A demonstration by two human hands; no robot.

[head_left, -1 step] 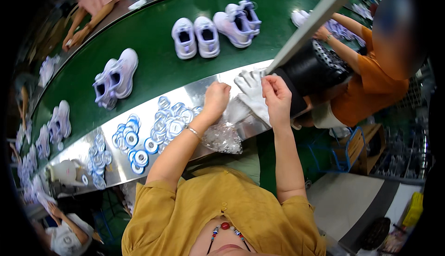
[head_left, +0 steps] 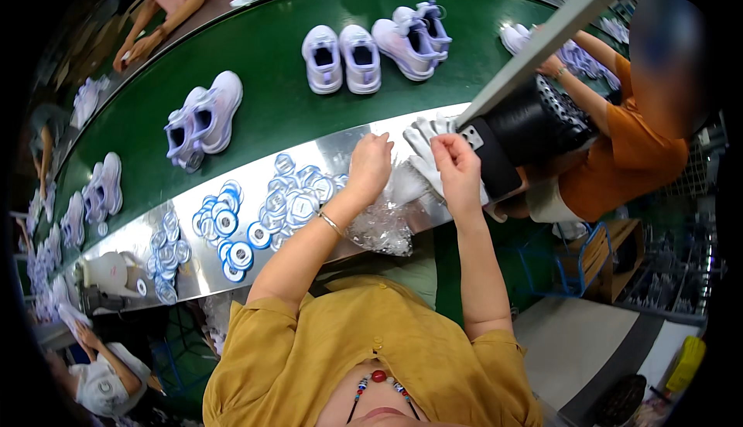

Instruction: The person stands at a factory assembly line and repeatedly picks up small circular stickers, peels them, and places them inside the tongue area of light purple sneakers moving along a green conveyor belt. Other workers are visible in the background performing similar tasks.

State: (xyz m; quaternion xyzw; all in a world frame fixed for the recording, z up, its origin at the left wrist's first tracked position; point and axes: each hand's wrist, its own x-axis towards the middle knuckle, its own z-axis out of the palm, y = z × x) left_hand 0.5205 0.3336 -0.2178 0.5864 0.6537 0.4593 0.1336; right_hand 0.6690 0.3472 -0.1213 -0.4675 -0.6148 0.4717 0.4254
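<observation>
My left hand [head_left: 371,165] is over the metal bench with its fingers curled closed. To its right, my right hand [head_left: 458,165] has its thumb and fingers pinched together. Whatever either hand grips is too small or hidden to make out. The two hands are apart. Beneath and between them lies a crumpled clear plastic bag [head_left: 385,228]. White gloves [head_left: 422,142] rest behind my right hand. Left of my left forearm are piles of round discs: a clear-and-white pile [head_left: 300,199], a blue-rimmed pile [head_left: 219,218] and a further pile [head_left: 166,255].
Pairs of white-and-lilac sneakers [head_left: 360,59] stand on the green conveyor belt [head_left: 271,56] beyond the metal bench [head_left: 205,288]. A grey post [head_left: 542,44] and a black cylindrical machine part [head_left: 526,117] are at the right, near a person in orange [head_left: 635,156]. A white container [head_left: 107,271] sits far left.
The whole view has shifted, so the bench and shoes appear further right. My right hand has come a little closer to my left hand. Both hands remain closed.
</observation>
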